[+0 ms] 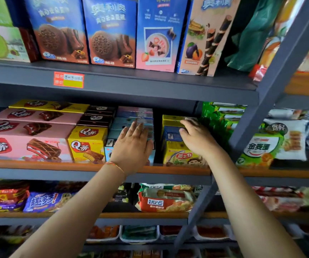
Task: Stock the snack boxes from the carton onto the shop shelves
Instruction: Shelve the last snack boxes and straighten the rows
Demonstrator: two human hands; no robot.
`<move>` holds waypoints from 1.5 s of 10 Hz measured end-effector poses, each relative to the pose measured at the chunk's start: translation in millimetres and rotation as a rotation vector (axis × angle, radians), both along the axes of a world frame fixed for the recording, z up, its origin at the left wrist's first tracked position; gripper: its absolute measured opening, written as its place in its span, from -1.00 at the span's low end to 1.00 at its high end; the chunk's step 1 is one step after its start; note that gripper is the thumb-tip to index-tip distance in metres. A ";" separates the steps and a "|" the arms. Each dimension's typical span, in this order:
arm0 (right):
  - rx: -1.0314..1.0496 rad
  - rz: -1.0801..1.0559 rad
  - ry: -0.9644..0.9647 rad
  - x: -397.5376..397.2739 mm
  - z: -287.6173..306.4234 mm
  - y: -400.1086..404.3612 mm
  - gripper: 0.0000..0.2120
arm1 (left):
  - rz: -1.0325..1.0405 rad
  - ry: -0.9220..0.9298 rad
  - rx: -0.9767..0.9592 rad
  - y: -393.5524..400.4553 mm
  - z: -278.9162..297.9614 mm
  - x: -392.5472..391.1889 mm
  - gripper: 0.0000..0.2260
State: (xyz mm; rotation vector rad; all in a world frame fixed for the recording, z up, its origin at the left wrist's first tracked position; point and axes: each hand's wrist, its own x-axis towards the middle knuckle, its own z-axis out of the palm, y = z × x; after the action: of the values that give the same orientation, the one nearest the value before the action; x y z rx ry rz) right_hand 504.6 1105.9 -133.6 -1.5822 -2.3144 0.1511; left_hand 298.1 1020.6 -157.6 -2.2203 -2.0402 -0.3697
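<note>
Shelving (124,94) fills my view, grey steel bays with orange-edged boards, and the carton is nowhere in frame. Middle board (38,163) carries the work: pink and yellow cake boxes (25,127) at the left, then a pale blue stack (131,120), a dark gap, then a yellow-and-blue stack (174,142), with green bags (218,120) crowding just beside it. Left hand (133,142) lies flat with straight fingers against the front of the pale blue stack, holding nothing. Right hand (196,136) reaches onto the yellow-and-blue stack, fingers bent over a blue box (171,135) near its top; whether it truly grips or only presses, I cannot tell. Judging the step as squaring the stacks back. Risk as I read it: the right stack is tall and narrow, so a sideways shove could tip its upper boxes into the gap or off the board edge; the green bags could also snag a box corner. Boxes look like light printed card, flat-faced, rigid enough to slide, tops unevenly aligned.
</note>
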 end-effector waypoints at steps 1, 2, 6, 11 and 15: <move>-0.015 -0.006 -0.063 0.9 -2.7 6.4 -0.52 | 0.057 -0.010 -0.024 10.1 1.0 -0.4 -0.42; -0.082 -0.007 -0.116 -2.1 -7.8 10.4 -0.47 | 0.082 -0.014 -0.076 14.5 0.7 -0.8 -0.30; -0.142 0.015 -0.113 -9.5 -17.3 13.4 -0.43 | 0.108 -0.027 -0.040 16.3 -5.1 -0.7 -0.34; -0.234 0.012 -0.064 -30.3 -9.9 3.1 -0.47 | 0.102 -0.024 -0.038 16.3 -5.4 -0.7 -0.35; -0.059 0.118 0.050 -18.0 -12.5 -13.5 -0.51 | 0.090 -0.038 -0.046 16.2 -3.4 -1.1 -0.32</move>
State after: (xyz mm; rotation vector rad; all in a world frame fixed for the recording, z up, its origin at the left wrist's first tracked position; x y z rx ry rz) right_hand 486.6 1092.4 -146.1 -1.4520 -2.3854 0.2865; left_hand 297.0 1036.8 -161.0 -2.1535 -2.1808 -0.3618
